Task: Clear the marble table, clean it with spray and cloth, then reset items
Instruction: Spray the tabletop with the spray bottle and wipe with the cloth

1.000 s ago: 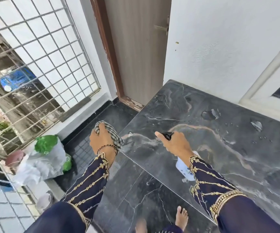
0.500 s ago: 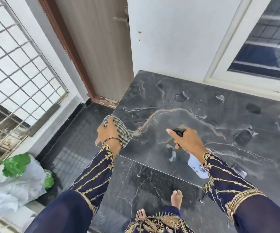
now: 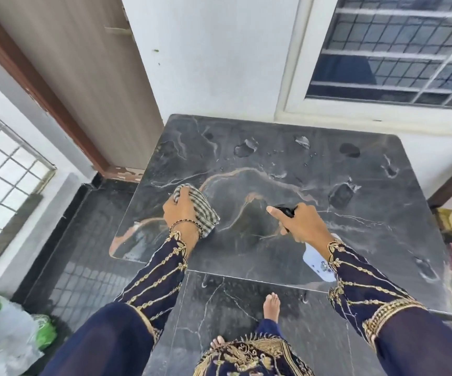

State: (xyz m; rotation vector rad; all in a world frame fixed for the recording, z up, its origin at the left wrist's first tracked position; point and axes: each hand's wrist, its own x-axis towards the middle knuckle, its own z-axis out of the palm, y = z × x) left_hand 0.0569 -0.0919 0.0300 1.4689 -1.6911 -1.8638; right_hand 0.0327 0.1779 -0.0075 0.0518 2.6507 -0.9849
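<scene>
Though wet, dark marble table [image 3: 355,240] against white wall [image 3: 219,63]

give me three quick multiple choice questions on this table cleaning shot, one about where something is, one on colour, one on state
1. Where is the checked grey-and-white cloth?
A. on the dark marble table top, left part
B. on the floor
C. on the window sill

2. What colour is the body of the spray bottle?
A. red
B. white
C. green

3. What state is the table surface in?
A. fully dry
B. wet in patches
C. covered in dishes

Answers:
1 A: the left hand presses the cloth on the table top.
2 B: a white body shows under the right hand; the trigger head is black.
3 B: puddles and droplets lie toward the far edge.
</scene>
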